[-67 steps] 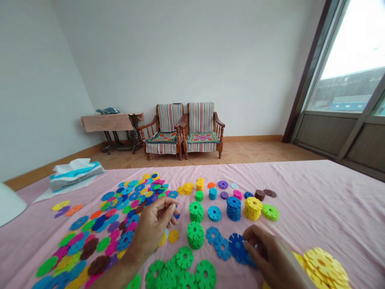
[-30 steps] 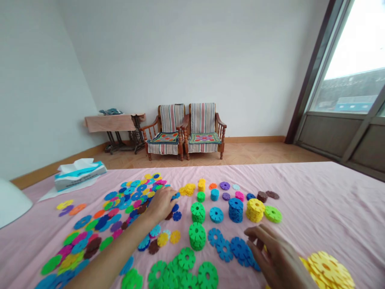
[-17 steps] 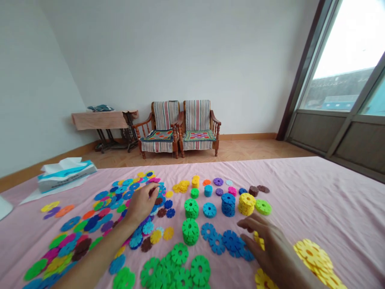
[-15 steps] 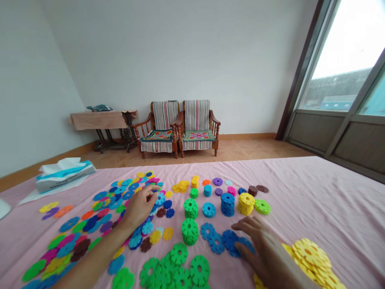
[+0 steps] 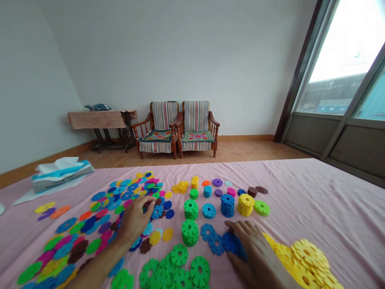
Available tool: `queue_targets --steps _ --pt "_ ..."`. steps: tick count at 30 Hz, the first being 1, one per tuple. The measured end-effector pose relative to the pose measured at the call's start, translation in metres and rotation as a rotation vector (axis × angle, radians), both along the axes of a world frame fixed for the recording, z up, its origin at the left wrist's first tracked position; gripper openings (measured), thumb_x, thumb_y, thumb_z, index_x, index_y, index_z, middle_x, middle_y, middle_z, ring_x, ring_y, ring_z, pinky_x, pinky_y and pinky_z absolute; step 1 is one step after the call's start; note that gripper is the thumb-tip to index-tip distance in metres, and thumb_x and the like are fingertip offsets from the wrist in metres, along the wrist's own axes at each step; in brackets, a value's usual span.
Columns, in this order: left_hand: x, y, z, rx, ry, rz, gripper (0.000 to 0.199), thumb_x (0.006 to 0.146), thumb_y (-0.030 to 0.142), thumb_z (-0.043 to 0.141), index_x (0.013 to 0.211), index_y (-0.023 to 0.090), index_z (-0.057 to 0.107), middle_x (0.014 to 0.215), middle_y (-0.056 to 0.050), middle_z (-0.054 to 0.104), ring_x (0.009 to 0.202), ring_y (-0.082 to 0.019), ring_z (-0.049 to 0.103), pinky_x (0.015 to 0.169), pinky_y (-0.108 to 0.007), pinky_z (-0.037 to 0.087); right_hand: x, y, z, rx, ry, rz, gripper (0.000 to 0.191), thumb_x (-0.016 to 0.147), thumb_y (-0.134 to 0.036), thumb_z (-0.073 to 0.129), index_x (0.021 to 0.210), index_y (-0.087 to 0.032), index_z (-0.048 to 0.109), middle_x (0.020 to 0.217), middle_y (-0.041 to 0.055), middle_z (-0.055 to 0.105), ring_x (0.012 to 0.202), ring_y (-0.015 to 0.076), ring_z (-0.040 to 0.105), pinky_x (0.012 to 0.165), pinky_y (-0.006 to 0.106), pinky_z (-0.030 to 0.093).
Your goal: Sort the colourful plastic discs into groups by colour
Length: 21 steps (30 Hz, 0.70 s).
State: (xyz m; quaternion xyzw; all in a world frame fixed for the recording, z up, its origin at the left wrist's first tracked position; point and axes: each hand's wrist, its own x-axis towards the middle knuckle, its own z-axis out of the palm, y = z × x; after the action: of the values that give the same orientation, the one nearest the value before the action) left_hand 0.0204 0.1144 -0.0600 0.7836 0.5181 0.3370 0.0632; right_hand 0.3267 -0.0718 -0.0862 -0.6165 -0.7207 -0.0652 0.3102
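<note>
My left hand (image 5: 136, 220) is over the mixed heap of flower-shaped plastic discs (image 5: 116, 204), its thumb and forefinger curled together in a pinch. Whatever may be between those fingertips is hidden. Right beside them lies a blue disc (image 5: 157, 211). My right hand (image 5: 254, 249) rests palm down, fingers stretched out, partly covering a small group of dark blue discs (image 5: 230, 242). Between my hands stand a green disc stack (image 5: 189, 233) and another green stack (image 5: 191, 209). Farther back are a blue stack (image 5: 227, 205) and a yellow stack (image 5: 246, 205).
Loose green discs (image 5: 180, 267) lie at the near edge, with a yellow pile (image 5: 309, 257) to the right. Smaller stacks and single discs stand farther back on the pink cloth (image 5: 300, 192). A tissue box (image 5: 61, 175) sits at the left. Two armchairs (image 5: 195, 128) stand beyond.
My left hand has drawn slightly nearer and lower over the mixed heap. My right hand has shifted a little left and nearer, covering more of the dark blue discs.
</note>
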Motion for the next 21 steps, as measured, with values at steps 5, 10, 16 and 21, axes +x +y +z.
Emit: queue_targets --steps 5,10,16,21 --pt "0.003 -0.004 0.006 0.01 -0.02 0.007 0.023 0.081 0.035 0.048 0.081 0.023 0.067 0.085 -0.003 0.073 0.082 -0.022 0.067 0.076 -0.03 0.051 0.013 0.014 0.021 -0.019 0.134 0.003 0.05 0.081 -0.029 0.057 0.129 -0.021 0.045 0.113 0.0098 0.063 0.104 0.0245 0.061 0.088 0.04 0.049" --pt "0.004 -0.006 0.007 0.018 -0.035 -0.012 0.022 0.081 0.034 0.048 0.08 0.022 0.067 0.086 -0.003 0.073 0.083 -0.022 0.067 0.076 -0.031 0.051 0.033 0.053 0.068 -0.092 0.181 -0.088 0.031 0.081 -0.03 0.056 0.11 -0.019 0.06 0.104 0.0082 0.063 0.096 0.0221 0.061 0.085 0.037 0.047" --pt "0.001 -0.005 0.003 0.008 -0.03 -0.026 0.023 0.083 0.034 0.047 0.081 0.023 0.067 0.087 -0.003 0.073 0.084 -0.022 0.067 0.079 -0.032 0.051 0.038 0.084 0.072 -0.185 0.138 -0.072 0.029 0.076 -0.031 0.061 0.102 -0.018 0.066 0.097 0.0076 0.066 0.092 0.0237 0.062 0.083 0.039 0.044" --pt "0.0 -0.007 0.002 0.004 -0.032 -0.032 0.023 0.083 0.032 0.048 0.084 0.022 0.068 0.089 -0.004 0.074 0.085 -0.022 0.068 0.08 -0.033 0.051 0.035 0.084 0.067 -0.237 0.097 -0.072 0.03 0.076 -0.03 0.062 0.104 -0.02 0.065 0.099 0.0075 0.067 0.095 0.026 0.061 0.086 0.045 0.038"
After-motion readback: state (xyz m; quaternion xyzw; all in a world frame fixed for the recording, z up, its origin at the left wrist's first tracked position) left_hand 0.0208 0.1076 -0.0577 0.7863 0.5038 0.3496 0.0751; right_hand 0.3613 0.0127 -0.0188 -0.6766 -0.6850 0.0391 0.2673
